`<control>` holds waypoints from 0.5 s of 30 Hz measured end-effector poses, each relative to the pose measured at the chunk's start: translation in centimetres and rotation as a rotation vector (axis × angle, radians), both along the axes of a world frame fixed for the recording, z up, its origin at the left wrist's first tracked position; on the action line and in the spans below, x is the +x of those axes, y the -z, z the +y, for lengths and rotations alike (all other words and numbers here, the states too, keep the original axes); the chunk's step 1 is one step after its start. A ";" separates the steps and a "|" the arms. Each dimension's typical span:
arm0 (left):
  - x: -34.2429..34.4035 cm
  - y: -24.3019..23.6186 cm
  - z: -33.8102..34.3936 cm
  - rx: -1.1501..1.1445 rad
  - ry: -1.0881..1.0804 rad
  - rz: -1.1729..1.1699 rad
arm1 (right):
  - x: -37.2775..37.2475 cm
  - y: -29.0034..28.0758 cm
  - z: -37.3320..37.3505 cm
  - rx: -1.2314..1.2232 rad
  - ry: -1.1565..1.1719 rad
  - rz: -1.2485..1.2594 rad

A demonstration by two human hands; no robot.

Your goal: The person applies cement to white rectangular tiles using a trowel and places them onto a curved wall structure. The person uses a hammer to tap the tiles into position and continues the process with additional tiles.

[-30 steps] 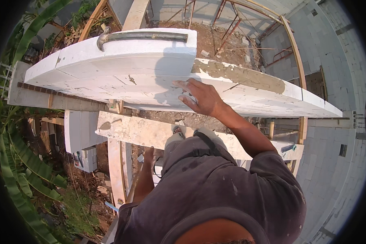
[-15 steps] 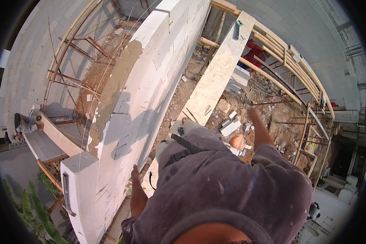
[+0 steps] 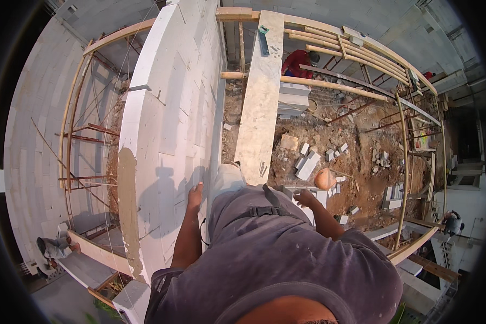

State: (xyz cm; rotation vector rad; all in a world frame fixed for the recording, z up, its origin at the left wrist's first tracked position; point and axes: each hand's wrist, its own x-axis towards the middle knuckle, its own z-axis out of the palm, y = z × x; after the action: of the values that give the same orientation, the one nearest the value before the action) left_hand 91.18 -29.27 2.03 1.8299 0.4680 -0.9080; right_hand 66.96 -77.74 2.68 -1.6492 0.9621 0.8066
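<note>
My left hand (image 3: 195,195) hangs beside the white block wall (image 3: 164,119), its fingers stretched out and holding nothing. Whether it touches the wall, I cannot tell. In front of my body on the right, my right hand (image 3: 306,200) is loosely bent, with nothing seen in it. Grey mortar (image 3: 128,210) coats part of the wall's top. Ahead of me runs a long pale plank (image 3: 258,102), and a foot shows at its near end. A handsaw (image 3: 263,41) with a green handle lies at the plank's far end.
Bamboo poles (image 3: 340,89) and a leaning pole (image 3: 403,173) stand right. Below lie white blocks (image 3: 308,166) and an orange round thing (image 3: 325,179). A person in red (image 3: 297,63) is far ahead; others are at far left (image 3: 56,248) and right (image 3: 452,222). A string (image 3: 109,124) runs left of the wall.
My view has turned to the right, so the wall and plank stand more upright in it. My right hand has come down and in toward my body from outstretched. The left hand stays by the wall.
</note>
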 end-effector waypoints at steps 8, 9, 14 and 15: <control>7.6 0.3 -8.6 0.066 0.072 0.162 | 6.3 0.4 -7.6 0.062 0.368 0.071; 9.2 0.7 -9.7 0.120 0.078 0.168 | 7.9 0.2 -9.1 0.099 0.415 0.099; 24.7 -5.2 -19.0 -0.148 0.035 -0.111 | 24.0 -10.2 -17.8 -0.006 0.324 -0.158; 29.8 -11.7 -23.4 -0.175 0.029 -0.219 | 28.7 -14.1 -20.1 -0.028 0.350 -0.355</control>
State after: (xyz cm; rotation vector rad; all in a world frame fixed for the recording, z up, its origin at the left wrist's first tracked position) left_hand 120.99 -52.67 13.77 1.7542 0.2185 -0.7336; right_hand 95.65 -97.81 16.80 -1.5225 0.9709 0.2547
